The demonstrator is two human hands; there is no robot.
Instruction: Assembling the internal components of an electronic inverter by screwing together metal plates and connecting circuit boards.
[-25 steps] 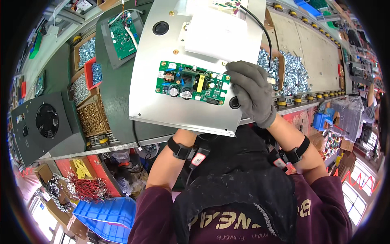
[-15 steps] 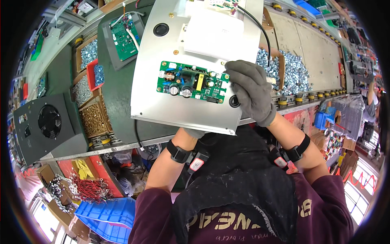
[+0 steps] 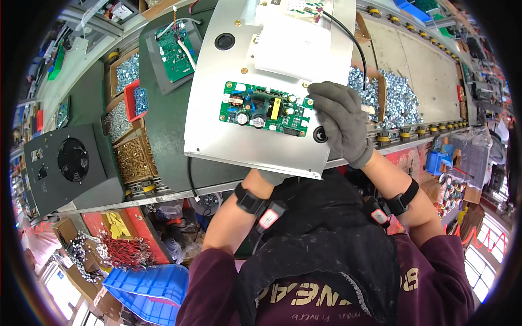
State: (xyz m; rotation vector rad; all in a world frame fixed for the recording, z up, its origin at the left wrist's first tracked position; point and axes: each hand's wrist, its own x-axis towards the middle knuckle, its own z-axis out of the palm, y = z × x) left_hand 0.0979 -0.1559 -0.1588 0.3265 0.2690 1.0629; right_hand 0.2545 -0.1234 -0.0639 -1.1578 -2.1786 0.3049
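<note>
A green circuit board [image 3: 266, 110] with capacitors and a yellow-wrapped transformer lies on a silvery sheet-metal panel [image 3: 217, 133]. My gloved right hand [image 3: 343, 122] is at the board's right end, its fingers bent and pressed together by the corner screw. Whatever they may pinch is hidden. Of my left hand [image 3: 273, 177], only a bit of grey glove shows below the panel's near edge; its fingers are hidden beneath the metal. A white cover [image 3: 293, 50] sits on the panel beyond the board, beside a black cable [image 3: 359, 46] and a black grommet [image 3: 224, 42].
Another green board [image 3: 176, 54] rests on a dark plate at left. Boxes of silvery screws [image 3: 128, 73] and brass-coloured parts [image 3: 132, 160] stand beside a red bin [image 3: 132, 99]. A black fan panel [image 3: 68, 165] is far left; metal hardware [image 3: 399, 100] is piled right.
The whole view has shifted slightly, so the panel, bench and hands appear a little further right. My right hand keeps its place at the board's corner.
</note>
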